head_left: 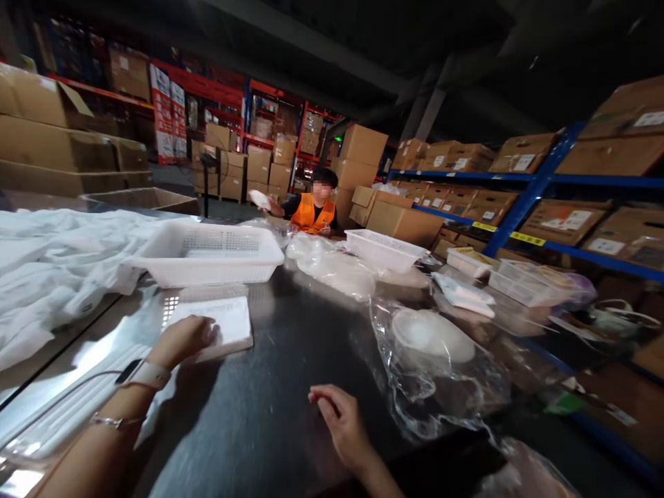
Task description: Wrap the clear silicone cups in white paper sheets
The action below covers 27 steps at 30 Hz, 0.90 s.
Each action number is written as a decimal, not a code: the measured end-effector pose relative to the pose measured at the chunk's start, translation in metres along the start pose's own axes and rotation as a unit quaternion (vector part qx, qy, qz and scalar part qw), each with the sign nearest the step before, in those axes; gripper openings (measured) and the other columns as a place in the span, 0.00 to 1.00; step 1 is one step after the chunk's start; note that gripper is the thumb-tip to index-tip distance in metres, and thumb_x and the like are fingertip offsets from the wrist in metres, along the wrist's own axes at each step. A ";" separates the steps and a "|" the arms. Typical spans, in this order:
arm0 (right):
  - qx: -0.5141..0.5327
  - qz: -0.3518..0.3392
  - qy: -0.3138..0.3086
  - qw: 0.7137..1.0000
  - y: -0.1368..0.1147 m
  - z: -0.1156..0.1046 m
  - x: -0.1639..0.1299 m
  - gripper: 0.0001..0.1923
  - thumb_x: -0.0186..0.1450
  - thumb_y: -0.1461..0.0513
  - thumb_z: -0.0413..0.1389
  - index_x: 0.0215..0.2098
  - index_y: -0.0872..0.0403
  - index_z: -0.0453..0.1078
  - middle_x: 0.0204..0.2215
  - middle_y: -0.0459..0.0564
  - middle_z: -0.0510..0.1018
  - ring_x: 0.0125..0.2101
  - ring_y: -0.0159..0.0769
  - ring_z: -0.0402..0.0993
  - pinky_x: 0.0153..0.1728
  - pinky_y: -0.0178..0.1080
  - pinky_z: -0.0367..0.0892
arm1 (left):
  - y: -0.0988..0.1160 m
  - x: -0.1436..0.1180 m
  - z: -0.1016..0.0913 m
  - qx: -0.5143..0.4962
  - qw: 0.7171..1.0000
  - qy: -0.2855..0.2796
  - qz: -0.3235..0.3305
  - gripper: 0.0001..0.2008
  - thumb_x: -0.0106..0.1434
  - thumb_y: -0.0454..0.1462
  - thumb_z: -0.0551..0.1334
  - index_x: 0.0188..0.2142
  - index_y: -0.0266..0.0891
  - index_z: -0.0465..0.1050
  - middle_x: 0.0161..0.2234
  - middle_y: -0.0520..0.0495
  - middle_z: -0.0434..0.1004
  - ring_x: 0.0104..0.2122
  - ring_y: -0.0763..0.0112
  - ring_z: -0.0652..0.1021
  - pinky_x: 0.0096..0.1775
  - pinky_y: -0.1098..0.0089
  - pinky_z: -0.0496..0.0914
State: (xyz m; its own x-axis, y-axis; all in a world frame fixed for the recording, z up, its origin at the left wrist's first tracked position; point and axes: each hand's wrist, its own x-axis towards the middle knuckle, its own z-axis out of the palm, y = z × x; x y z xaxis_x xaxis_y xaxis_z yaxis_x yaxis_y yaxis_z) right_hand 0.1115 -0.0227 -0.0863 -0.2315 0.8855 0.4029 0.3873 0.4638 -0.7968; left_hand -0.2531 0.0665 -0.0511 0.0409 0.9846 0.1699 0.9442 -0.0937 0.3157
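My left hand (189, 339), with a pale watch band (150, 373) on its wrist, rests at a flat white stack (231, 319) that looks like paper or thin packets. Its fingers are curled down at the stack's left part, and whatever may be in them is hidden. Over the dark metal tabletop (270, 373), my right hand (342, 425) holds nothing; the fingers reach out loosely, thumb apart. Just behind the stack stands a white plastic basket (212, 270). To the right of my right hand lies a clear plastic bag (436, 360) around round whitish items.
White cloth (67, 256) is heaped at left. Translucent bags (332, 266) and another white basket (386, 250) sit farther back. Across the table, a person in an orange vest (312, 213) raises a white item (259, 200). Shelves with cartons (523, 153) line the right.
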 end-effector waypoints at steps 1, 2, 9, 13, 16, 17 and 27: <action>-0.078 -0.048 0.035 0.995 0.003 -0.009 -0.015 0.15 0.69 0.55 0.48 0.41 0.50 0.75 0.36 0.52 0.81 0.39 0.38 0.77 0.42 0.42 0.70 | -0.003 -0.001 0.000 0.020 1.000 -0.008 0.007 0.14 0.61 0.37 0.52 0.31 0.36 0.77 0.29 0.38 0.80 0.32 0.56 0.79 0.39 0.62 0.70; -0.160 -0.091 0.078 0.980 0.008 -0.020 -0.031 0.14 0.70 0.58 0.48 0.41 0.50 0.75 0.37 0.51 0.81 0.40 0.38 0.77 0.44 0.41 0.70 | -0.005 -0.001 0.000 0.037 0.999 -0.012 0.013 0.15 0.62 0.36 0.52 0.31 0.36 0.76 0.31 0.38 0.80 0.34 0.57 0.79 0.39 0.63 0.69; -0.613 0.029 0.144 0.776 0.069 -0.142 -0.111 0.19 0.66 0.61 0.45 0.40 0.57 0.77 0.40 0.59 0.81 0.43 0.46 0.77 0.46 0.43 0.71 | 0.021 -0.003 -0.007 0.121 0.989 0.086 -0.017 0.21 0.69 0.35 0.44 0.55 0.33 0.65 0.39 0.37 0.80 0.35 0.55 0.80 0.36 0.64 0.69; -0.701 0.130 0.079 0.697 0.079 -0.193 -0.094 0.22 0.62 0.69 0.43 0.45 0.67 0.75 0.44 0.67 0.78 0.48 0.51 0.74 0.51 0.47 0.67 | 0.077 -0.019 0.001 0.093 0.988 0.115 0.053 0.18 0.69 0.36 0.46 0.53 0.34 0.65 0.39 0.39 0.80 0.35 0.59 0.80 0.35 0.66 0.70; -0.690 0.162 0.052 0.703 0.066 -0.208 -0.052 0.25 0.62 0.72 0.41 0.54 0.67 0.68 0.50 0.64 0.75 0.51 0.46 0.71 0.52 0.42 0.66 | 0.112 -0.036 0.018 0.067 0.974 -0.026 0.215 0.20 0.63 0.26 0.47 0.48 0.40 0.70 0.43 0.42 0.79 0.37 0.62 0.80 0.39 0.66 0.71; -0.684 0.169 0.039 0.709 0.059 -0.210 -0.038 0.25 0.63 0.72 0.41 0.55 0.66 0.68 0.51 0.63 0.74 0.52 0.44 0.71 0.52 0.41 0.65 | 0.120 -0.041 0.024 0.070 0.961 -0.075 0.256 0.23 0.60 0.23 0.47 0.48 0.41 0.71 0.43 0.42 0.79 0.37 0.62 0.80 0.40 0.65 0.71; -0.639 0.278 -0.058 0.714 0.020 -0.159 -0.042 0.16 0.62 0.73 0.48 0.30 0.60 0.78 0.29 0.64 0.81 0.33 0.50 0.80 0.35 0.44 0.70 | 0.131 -0.052 0.041 0.098 0.941 -0.184 0.266 0.26 0.56 0.21 0.47 0.45 0.38 0.74 0.38 0.40 0.80 0.39 0.58 0.79 0.42 0.60 0.72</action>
State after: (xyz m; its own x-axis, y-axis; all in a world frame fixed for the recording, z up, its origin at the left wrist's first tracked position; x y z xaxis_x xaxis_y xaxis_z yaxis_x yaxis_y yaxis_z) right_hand 0.2713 -0.0465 -0.0472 0.2319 0.9690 0.0849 0.9297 -0.2465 0.2737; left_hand -0.1185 0.0093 -0.0569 0.6004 0.7945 -0.0913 0.7994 -0.5935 0.0928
